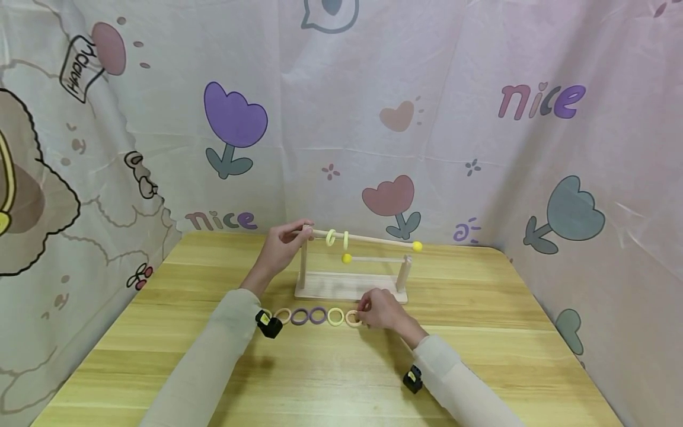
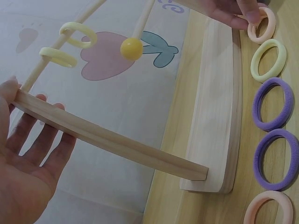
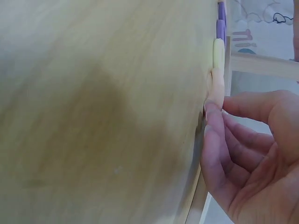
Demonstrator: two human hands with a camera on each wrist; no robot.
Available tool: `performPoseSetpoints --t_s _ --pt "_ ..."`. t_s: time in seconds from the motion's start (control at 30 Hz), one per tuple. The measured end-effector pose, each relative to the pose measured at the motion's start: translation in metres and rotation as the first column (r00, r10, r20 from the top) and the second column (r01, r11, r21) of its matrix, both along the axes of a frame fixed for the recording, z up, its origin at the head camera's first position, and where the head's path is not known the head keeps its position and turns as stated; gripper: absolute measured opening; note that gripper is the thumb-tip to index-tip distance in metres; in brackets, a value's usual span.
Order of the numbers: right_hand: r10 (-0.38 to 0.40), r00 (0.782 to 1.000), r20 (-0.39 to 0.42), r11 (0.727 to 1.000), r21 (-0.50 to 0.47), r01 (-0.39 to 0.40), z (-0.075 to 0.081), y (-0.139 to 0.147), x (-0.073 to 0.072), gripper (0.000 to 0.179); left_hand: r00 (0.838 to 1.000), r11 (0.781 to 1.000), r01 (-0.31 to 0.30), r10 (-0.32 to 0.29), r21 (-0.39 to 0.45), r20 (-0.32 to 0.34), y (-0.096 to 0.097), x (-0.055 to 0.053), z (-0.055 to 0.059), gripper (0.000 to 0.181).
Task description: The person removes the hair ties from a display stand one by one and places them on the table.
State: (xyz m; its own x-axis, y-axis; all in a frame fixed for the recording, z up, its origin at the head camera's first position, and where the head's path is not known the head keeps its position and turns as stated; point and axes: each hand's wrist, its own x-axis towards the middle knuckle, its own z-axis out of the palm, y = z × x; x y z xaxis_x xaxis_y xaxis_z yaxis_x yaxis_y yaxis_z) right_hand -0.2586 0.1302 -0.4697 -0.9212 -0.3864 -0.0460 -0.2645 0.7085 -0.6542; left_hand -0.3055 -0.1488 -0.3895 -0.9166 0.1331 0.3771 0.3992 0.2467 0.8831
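Note:
A wooden rack [image 1: 341, 287] with two posts and two yellow-tipped rods stands on the table. My left hand [image 1: 283, 246] grips the top of its left post [image 2: 112, 140], thumb at the rod's root and fingers behind the post. Two pale yellow hair ties [image 2: 77, 35] hang on the upper rod [image 1: 373, 239]. In front of the rack, my right hand [image 1: 383, 309] pinches the rightmost hair tie, a peach one [image 3: 217, 86], between thumb and fingers at the tabletop. Left of it in the row lie a yellow hair tie [image 1: 335, 317] and two purple ones [image 2: 273, 103].
Another peach hair tie [image 1: 283, 316] lies left of the purple ones, near the left wrist's black camera [image 1: 269, 324]. The lower rod [image 1: 376, 259] juts left from the right post [image 1: 404, 274]. A printed curtain [image 1: 341, 118] hangs behind the wooden table [image 1: 341, 373].

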Motion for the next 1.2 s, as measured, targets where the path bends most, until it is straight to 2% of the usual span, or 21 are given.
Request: performPoseSetpoints --t_s 0.33,1.03,1.2 --pt "0.034 0.991 -0.133 0.998 0.052 -0.027 0.002 -0.003 -0.004 0.007 1.0 1.0 0.004 -0.004 0.002 -0.002 0.001 0.002 0.001 0.033" --pt "0.022 0.984 -0.176 0.996 0.088 -0.007 0.005 -0.001 -0.006 0.005 1.0 1.0 0.014 -0.014 0.011 -0.012 0.001 0.0 0.0 0.033" --pt "0.029 0.973 -0.229 0.997 0.075 -0.012 0.011 0.001 -0.006 0.005 1.0 1.0 0.009 -0.009 0.006 -0.01 0.001 0.001 0.0 0.033"
